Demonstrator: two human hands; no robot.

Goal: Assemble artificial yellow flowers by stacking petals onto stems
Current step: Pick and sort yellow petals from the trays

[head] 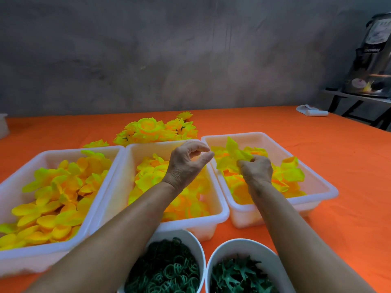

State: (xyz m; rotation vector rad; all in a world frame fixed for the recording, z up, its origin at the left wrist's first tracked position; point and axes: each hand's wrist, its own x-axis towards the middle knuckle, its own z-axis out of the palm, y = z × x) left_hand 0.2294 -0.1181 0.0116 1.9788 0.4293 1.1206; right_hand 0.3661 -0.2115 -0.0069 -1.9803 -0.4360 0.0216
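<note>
The right hand [257,169] grips a floppy yellow petal piece [230,159] over the right white plastic tub [313,180]. The left hand [188,163], just left of that tub, curls thumb and forefinger together, holding nothing visible.

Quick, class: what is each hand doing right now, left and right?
Left hand: fingers curled toward thumb, holding nothing visible.
Right hand: grips a yellow petal piece.

Right hand [257,169] grips yellow petals [230,160] over tray [317,182].
</note>
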